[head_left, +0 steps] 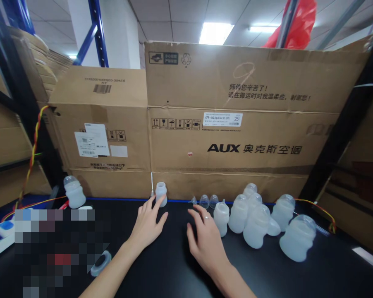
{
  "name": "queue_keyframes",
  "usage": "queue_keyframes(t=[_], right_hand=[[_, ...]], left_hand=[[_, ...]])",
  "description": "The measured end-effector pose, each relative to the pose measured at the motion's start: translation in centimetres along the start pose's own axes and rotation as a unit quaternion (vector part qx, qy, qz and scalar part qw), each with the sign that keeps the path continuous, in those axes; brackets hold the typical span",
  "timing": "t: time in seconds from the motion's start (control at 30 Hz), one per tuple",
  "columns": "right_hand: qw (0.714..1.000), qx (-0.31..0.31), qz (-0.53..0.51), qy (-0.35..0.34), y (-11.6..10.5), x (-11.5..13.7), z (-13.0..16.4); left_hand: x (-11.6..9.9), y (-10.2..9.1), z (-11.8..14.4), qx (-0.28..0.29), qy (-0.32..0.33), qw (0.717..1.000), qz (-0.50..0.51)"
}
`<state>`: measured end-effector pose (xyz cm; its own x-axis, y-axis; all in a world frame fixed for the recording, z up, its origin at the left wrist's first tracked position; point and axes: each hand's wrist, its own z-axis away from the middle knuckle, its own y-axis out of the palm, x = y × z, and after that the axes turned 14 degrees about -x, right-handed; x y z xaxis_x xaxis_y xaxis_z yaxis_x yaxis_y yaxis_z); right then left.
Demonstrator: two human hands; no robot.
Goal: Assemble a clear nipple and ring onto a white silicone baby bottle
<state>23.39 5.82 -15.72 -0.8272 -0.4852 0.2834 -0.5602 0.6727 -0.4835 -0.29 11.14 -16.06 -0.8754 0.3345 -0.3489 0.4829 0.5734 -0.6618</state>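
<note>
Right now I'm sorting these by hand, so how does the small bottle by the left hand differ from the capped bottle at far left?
The small bottle is smaller and has an open top; the capped bottle is larger and wears a clear domed cap. The left hand has a fingertip at the small bottle, while the capped bottle stands alone, far from both hands. Both are upright, whitish and translucent, near the cardboard boxes.

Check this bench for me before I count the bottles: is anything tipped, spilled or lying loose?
No spill shows. In the bottle cluster by the right hand, the near-right bottle leans instead of standing upright. A loose ring lies apart near the front-left. The left hand touches a small uncapped bottle.
</note>
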Motion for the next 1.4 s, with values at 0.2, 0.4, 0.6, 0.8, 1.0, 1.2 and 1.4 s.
queue_keyframes(t=[0.2, 0.4, 0.6, 0.8, 1.0, 1.2, 1.4], right_hand=[[0.983, 0.0, 0.139, 0.118, 5.1, -1.7, -2.5], [0.987, -0.012, 0.119, 0.105, 4.6, -2.3, -2.2], [0.999, -0.038, 0.036, 0.008, 1.4, -0.2, -1.8], [0.986, -0.164, -0.025, -0.031, -1.3, -0.3, -4.2], [0.923, -0.382, -0.008, 0.052, -4.3, -3.9, -5.3], [0.935, -0.32, -0.034, 0.148, -4.8, -6.5, -4.2], [0.944, -0.295, -0.054, 0.138, -4.4, -7.6, -3.8]], left_hand=[[0.2, 0.1, 0.2, 0.026, 0.009, 0.999, -0.019], [0.4, 0.1, 0.3, 0.037, 0.017, 0.999, -0.028], [0.4, 0.2, 0.2, 0.042, 0.009, 0.999, -0.016], [0.6, 0.2, 0.5, 0.042, 0.008, 0.999, -0.013], [0.6, 0.3, 0.4, 0.051, 0.004, 0.999, -0.005], [0.5, 0.2, 0.3, 0.06, -0.002, 0.998, -0.002], [0.6, 0.2, 0.3, 0.06, 0.001, 0.998, -0.002]])
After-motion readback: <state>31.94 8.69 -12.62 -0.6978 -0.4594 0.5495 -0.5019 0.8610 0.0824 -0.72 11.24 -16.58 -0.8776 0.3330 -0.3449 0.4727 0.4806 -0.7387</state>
